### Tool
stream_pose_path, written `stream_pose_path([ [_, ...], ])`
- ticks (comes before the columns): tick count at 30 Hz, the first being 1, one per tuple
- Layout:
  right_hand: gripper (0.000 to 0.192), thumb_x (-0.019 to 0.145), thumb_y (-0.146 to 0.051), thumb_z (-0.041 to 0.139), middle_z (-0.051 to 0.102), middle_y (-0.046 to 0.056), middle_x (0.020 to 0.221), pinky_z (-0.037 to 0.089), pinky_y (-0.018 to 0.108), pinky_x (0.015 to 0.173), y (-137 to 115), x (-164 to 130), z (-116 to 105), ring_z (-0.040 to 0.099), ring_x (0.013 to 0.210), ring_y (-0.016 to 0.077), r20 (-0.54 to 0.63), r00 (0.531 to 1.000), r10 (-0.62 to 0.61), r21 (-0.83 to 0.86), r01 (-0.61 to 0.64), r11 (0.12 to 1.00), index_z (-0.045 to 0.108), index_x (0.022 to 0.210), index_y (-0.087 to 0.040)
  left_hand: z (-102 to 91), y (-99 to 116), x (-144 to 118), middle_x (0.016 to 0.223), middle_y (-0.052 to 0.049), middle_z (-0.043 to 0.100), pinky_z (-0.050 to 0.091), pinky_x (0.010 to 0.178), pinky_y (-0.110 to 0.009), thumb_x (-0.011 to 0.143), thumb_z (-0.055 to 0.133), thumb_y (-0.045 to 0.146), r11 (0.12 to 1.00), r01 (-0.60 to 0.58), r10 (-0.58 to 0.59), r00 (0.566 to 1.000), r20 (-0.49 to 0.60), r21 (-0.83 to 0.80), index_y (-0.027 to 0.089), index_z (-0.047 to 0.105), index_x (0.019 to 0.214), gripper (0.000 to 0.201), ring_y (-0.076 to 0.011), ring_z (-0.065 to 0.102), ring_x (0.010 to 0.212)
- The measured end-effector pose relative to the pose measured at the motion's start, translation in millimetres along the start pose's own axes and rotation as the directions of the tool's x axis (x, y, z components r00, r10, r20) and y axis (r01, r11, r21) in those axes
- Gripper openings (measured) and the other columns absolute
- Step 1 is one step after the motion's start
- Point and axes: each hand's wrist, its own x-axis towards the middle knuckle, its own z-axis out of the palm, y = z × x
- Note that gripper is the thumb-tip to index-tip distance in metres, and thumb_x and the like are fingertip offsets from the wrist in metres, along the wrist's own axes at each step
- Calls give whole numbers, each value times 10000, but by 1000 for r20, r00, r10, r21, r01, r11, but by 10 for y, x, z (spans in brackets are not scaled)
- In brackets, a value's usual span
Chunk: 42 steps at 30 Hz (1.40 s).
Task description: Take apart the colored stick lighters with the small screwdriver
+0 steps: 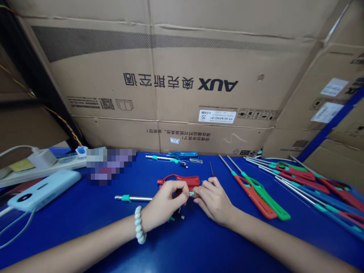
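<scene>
I see left hand (165,203) curled, pinching a small metal part (192,194) | right hand (213,201) closed on the same part, fingertips meeting | both just in front of the red lighter shell (179,181) | steel tube (133,198) left of the shell, under the left hand
</scene>
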Motion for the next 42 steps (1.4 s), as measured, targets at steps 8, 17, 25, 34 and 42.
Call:
stream_pose_path([
  [8,221,993,-191,305,654,50,803,298,347,688,43,-57,39,497,621,156,-33,985,171,126,-166,978,507,905,-165,120,55,164,537,24,507,336,562,-224,742,462,278,991,67,-77,994,-79,-116,161,477,562,214,-103,426,535],
  [17,211,981,-242,311,562,-12,600,340,328,685,159,-67,58,471,665,192,-80,791,607,276,-567,776,444,819,-223,-31,88,377,681,-21,616,434,666,-250,825,432,215,991,-56,68,993,-100,121,145,563,647,232,-138,560,664],
  [25,249,986,-337,304,573,0,678,348,322,715,189,-48,55,482,710,191,-46,684,728,370,-666,648,468,839,-222,-206,-124,592,771,-39,630,378,761,-326,830,602,155,561,-238,140,971,193,793,146,635,724,111,-203,538,798],
  [34,265,979,-344,318,577,-2,688,338,328,722,208,-36,54,496,694,178,-38,660,750,403,-677,616,461,796,-216,-117,-142,616,860,-48,605,319,751,-335,844,544,85,364,-317,142,948,284,876,160,642,784,137,-211,496,843],
  [42,278,976,-351,314,555,-12,675,339,329,725,217,-36,52,493,657,162,-44,648,761,431,-675,599,439,766,-219,32,-91,840,883,-50,611,298,740,-329,873,565,159,295,-423,174,905,387,857,168,656,829,102,-215,493,873],
])
